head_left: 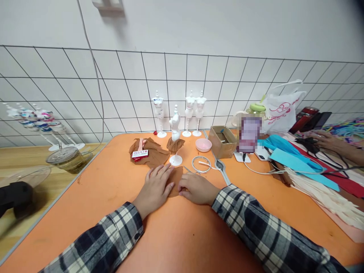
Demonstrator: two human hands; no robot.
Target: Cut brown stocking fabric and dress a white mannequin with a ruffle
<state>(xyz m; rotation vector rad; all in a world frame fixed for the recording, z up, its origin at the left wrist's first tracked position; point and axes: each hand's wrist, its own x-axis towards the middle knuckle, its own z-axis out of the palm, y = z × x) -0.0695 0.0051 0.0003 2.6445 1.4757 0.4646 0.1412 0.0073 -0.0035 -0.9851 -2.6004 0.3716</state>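
A small piece of thin brown cloth (175, 181) lies on the orange table between my hands. Flat on its left part rests my left hand (155, 185), fingers stretched out and thumb apart. My right hand (196, 188) has its fingers curled in at the cloth's right edge, seemingly pinching it; the fingertips are partly hidden. Just beyond stands a white mini mannequin (175, 123) on a round base, brown cloth bunched around its lower part. A thin grey metal tool (187, 169) lies beyond my right hand, its far end partly covered.
Crumpled brown cloth (153, 151) with a red-and-white packet (140, 154) lies back left. Other mannequins (161, 113) stand by the wall. A pink bowl (203, 145), a ring (201, 164), a cardboard box (223, 142) and a phone (249, 133) sit right. Another person's hand (322, 138) is far right.
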